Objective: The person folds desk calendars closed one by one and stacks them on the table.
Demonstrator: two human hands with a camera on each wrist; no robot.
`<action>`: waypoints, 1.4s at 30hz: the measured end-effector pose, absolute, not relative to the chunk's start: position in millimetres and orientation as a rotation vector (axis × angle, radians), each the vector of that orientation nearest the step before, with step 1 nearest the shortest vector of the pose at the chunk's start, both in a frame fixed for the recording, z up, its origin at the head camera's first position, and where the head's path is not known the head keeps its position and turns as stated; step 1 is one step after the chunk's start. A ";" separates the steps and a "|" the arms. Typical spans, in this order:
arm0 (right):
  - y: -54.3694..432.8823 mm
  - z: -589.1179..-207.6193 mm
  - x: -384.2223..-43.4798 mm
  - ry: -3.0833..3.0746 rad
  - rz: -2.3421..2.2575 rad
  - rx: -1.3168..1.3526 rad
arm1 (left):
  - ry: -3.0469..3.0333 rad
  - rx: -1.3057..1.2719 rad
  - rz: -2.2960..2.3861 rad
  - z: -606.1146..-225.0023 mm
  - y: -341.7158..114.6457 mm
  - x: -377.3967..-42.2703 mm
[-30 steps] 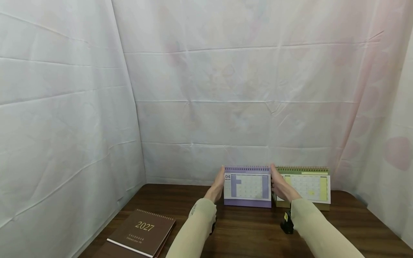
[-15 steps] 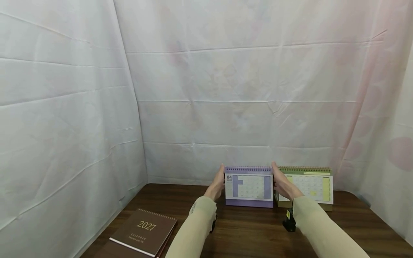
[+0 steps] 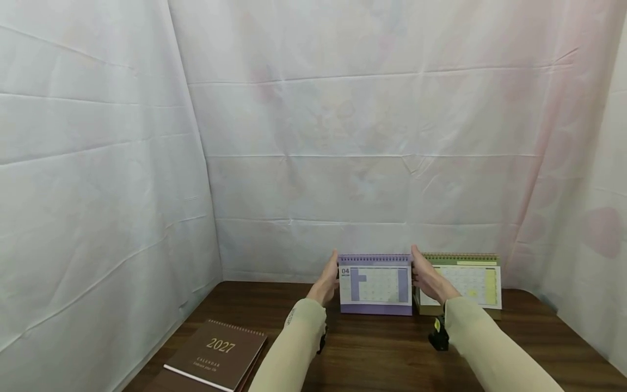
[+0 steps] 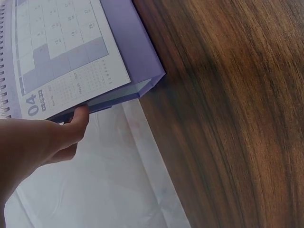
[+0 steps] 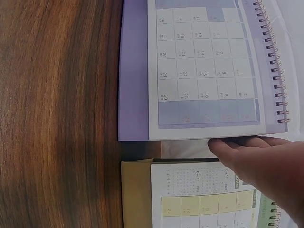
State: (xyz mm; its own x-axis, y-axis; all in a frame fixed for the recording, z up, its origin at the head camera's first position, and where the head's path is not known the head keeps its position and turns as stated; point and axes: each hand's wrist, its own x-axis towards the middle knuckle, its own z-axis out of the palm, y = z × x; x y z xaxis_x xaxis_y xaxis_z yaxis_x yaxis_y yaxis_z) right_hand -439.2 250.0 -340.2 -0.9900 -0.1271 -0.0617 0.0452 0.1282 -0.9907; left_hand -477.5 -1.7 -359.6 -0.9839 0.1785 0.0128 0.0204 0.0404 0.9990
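A purple desk calendar (image 3: 376, 286), showing month 04, stands upright on the table between the two hands. My left hand (image 3: 327, 279) lies against its left side; in the left wrist view the thumb touches the side edge of the purple calendar (image 4: 71, 52). On the opposite side, my right hand (image 3: 428, 277) rests its fairly straight fingers along the edge, as the right wrist view shows. Just right of it, partly behind the right hand, stands a green desk calendar (image 3: 470, 286) with yellow-marked pages. A narrow gap separates the two calendars at their bases.
A brown 2027 calendar (image 3: 217, 348) lies flat at the table's front left, on top of another brown item (image 3: 171, 381). Pale cloth walls (image 3: 313, 185) enclose the back and sides of the dark wooden table (image 3: 377, 354).
The head view shifts slightly. Both hands stay at the sides of the purple calendar, and the calendars keep nearly the same places.
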 end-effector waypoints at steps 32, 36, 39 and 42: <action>242.3 -324.0 -445.7 2.410 -1.991 -0.109 | 1.961 0.234 2.307 -338.7 -15.1 -480.4; 241.2 -321.0 -442.0 2.471 -1.976 -0.088 | 1.933 0.228 2.338 -334.8 -14.1 -480.0; 238.9 -319.4 -437.8 2.523 -1.967 -0.055 | 1.933 0.230 2.348 -333.1 -13.5 -480.2; 236.7 -317.9 -434.3 2.559 -1.974 -0.033 | 1.926 0.249 2.351 -332.3 -12.7 -480.2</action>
State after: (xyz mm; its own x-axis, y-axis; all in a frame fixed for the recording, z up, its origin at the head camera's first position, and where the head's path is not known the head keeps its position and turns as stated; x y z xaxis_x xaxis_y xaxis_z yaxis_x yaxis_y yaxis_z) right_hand -434.3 236.7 -317.9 -0.9957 0.0394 0.0839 -0.0712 0.2555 -0.9642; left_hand -480.2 -12.7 -332.3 -0.9824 0.1741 0.0677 0.0321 -0.1998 0.9793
